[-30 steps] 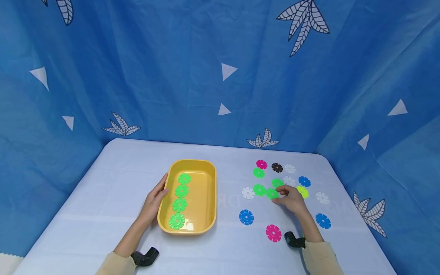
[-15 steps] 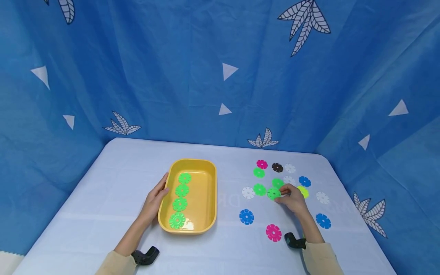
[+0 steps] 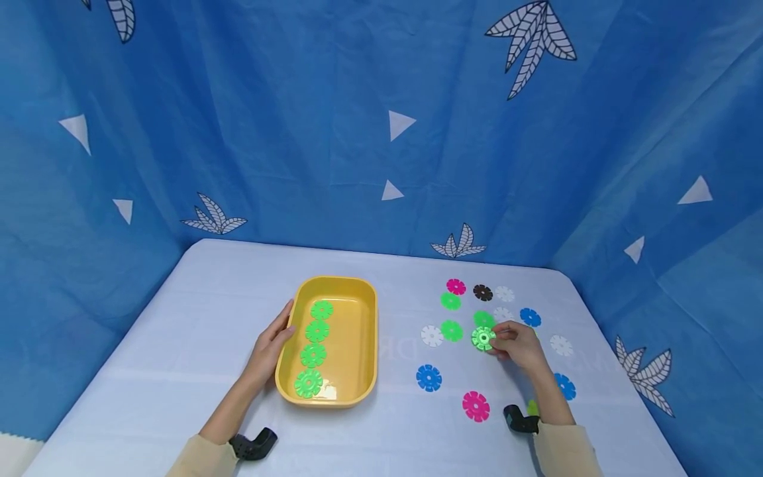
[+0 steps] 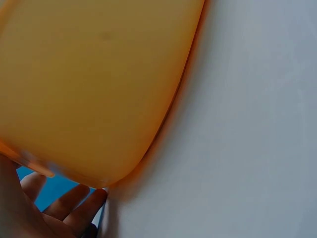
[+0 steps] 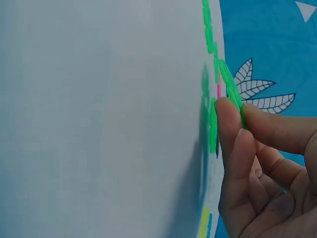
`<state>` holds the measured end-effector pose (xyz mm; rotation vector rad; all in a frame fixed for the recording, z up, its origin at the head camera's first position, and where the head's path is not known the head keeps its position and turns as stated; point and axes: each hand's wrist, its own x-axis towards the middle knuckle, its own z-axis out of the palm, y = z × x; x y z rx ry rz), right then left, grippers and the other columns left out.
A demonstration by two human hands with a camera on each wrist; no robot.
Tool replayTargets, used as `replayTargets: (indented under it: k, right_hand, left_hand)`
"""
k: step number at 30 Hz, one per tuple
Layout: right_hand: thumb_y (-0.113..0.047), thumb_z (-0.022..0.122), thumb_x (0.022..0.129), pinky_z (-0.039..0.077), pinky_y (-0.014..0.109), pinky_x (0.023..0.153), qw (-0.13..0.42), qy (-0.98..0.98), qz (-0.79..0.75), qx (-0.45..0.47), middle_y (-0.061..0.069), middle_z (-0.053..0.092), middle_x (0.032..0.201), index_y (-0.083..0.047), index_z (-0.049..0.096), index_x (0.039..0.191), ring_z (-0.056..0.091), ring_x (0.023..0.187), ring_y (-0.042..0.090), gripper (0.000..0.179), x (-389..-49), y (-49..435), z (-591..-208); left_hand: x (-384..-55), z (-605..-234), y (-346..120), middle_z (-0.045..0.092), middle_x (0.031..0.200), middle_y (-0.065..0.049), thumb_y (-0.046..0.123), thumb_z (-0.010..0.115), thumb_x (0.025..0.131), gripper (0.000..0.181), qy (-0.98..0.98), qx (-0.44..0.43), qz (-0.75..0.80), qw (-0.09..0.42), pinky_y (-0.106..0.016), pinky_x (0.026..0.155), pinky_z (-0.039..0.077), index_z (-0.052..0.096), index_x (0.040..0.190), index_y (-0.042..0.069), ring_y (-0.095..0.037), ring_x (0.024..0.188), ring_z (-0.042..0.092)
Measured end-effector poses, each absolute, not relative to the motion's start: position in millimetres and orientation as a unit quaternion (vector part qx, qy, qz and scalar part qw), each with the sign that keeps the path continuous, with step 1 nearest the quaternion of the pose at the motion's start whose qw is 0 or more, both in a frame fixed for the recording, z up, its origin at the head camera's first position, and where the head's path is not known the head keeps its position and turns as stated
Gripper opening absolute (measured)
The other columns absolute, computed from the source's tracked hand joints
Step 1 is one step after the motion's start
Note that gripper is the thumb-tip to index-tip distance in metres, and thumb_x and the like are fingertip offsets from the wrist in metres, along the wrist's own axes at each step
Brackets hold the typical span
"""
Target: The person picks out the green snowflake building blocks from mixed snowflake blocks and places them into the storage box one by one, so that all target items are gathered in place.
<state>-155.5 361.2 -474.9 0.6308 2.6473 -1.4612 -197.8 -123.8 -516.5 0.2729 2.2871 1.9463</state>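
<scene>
My left hand (image 3: 268, 350) grips the left long side of a yellow plastic tray (image 3: 371, 344), thumb at the rim and fingers along the outer wall. In the left wrist view the fingertips lie against the tray wall (image 4: 99, 99). Inside the tray, several green notched discs, such as the nearest green disc (image 3: 308, 383), lie in a column along the left side. My right hand (image 3: 520, 344) pinches another green notched disc (image 3: 481, 338) between thumb and fingers; the right wrist view shows this held disc (image 5: 231, 87) edge-on, tilted above the table.
Around the right hand lie loose discs: a green disc (image 3: 452, 330), a white disc (image 3: 432, 336), a blue disc (image 3: 429, 377), a pink disc (image 3: 475, 406), a black disc (image 3: 483, 292) and others. A white cloth covers the table (image 3: 238, 285); a blue curtain (image 3: 334, 132) hangs behind.
The right hand has lifted the green disc from among the others and drawn it slightly right, turning its face upward. The left hand and tray keep their place.
</scene>
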Motion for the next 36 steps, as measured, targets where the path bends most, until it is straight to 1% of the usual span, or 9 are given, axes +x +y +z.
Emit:
replayTargets:
  k: [4,7,11,16,21,25,31,36]
  right_hand:
    - [-0.005,0.067,0.090,0.056,0.021,0.061,0.038,0.854,-0.478,0.201,0.011,0.063,0.091,0.008,0.058,0.120,0.066,0.069,0.014,0.033,-155,359,-469]
    - [-0.006,0.068,0.090,0.057,0.020,0.061,0.043,0.849,-0.492,0.186,0.010,0.063,0.090,0.008,0.057,0.120,0.069,0.069,0.013,0.035,-156,352,-464]
    - [-0.005,0.070,0.089,0.058,0.021,0.062,0.050,0.840,-0.516,0.159,0.011,0.063,0.090,0.010,0.058,0.120,0.072,0.071,0.016,0.037,-160,336,-458]
    - [-0.006,0.072,0.087,0.059,0.022,0.064,0.063,0.842,-0.521,0.125,0.012,0.062,0.093,0.008,0.060,0.119,0.071,0.071,0.015,0.036,-169,312,-454]
    - [-0.002,0.071,0.086,0.059,0.024,0.065,0.077,0.843,-0.525,0.081,0.012,0.062,0.092,0.006,0.063,0.115,0.070,0.071,0.015,0.031,-181,282,-450]
    - [0.000,0.070,0.086,0.060,0.028,0.065,0.096,0.834,-0.541,0.046,0.012,0.062,0.091,0.005,0.065,0.112,0.071,0.071,0.018,0.027,-189,255,-444]
    - [-0.002,0.072,0.084,0.059,0.029,0.063,0.125,0.837,-0.533,-0.014,0.010,0.064,0.090,-0.004,0.069,0.104,0.070,0.071,0.021,0.020,-199,208,-432]
    - [0.002,0.068,0.086,0.059,0.034,0.059,0.169,0.836,-0.514,-0.089,0.009,0.063,0.086,-0.004,0.069,0.100,0.069,0.073,0.030,0.016,-207,171,-424]
  left_hand:
    - [-198,-517,-127,0.013,0.165,-0.004,0.031,0.042,0.106,0.056,0.757,0.097,0.643,0.063,0.002,0.100,0.024,0.021,0.157,0.023,-0.029,0.152,0.009]
    - [-197,-516,-129,0.013,0.165,-0.003,0.031,0.042,0.106,0.056,0.758,0.097,0.642,0.065,0.002,0.099,0.025,0.022,0.157,0.023,-0.028,0.152,0.010]
    - [-198,-515,-132,0.014,0.165,-0.002,0.030,0.041,0.106,0.056,0.761,0.094,0.639,0.066,0.003,0.099,0.024,0.021,0.157,0.023,-0.027,0.152,0.009]
    - [-197,-513,-135,0.014,0.165,-0.002,0.028,0.041,0.106,0.055,0.762,0.096,0.637,0.068,0.003,0.100,0.024,0.021,0.158,0.022,-0.026,0.152,0.009]
    - [-195,-510,-136,0.013,0.165,-0.002,0.029,0.041,0.106,0.055,0.762,0.101,0.635,0.069,0.003,0.099,0.024,0.021,0.157,0.022,-0.027,0.152,0.009]
    - [-194,-508,-138,0.013,0.165,-0.001,0.028,0.041,0.106,0.055,0.763,0.100,0.634,0.073,0.003,0.099,0.024,0.021,0.157,0.023,-0.026,0.152,0.009]
    - [-193,-508,-142,0.013,0.165,-0.002,0.027,0.040,0.106,0.055,0.767,0.104,0.629,0.074,0.002,0.100,0.024,0.021,0.157,0.022,-0.027,0.152,0.009]
    - [-192,-508,-146,0.012,0.165,-0.002,0.027,0.040,0.106,0.055,0.770,0.106,0.625,0.076,0.003,0.100,0.023,0.021,0.158,0.021,-0.027,0.152,0.009]
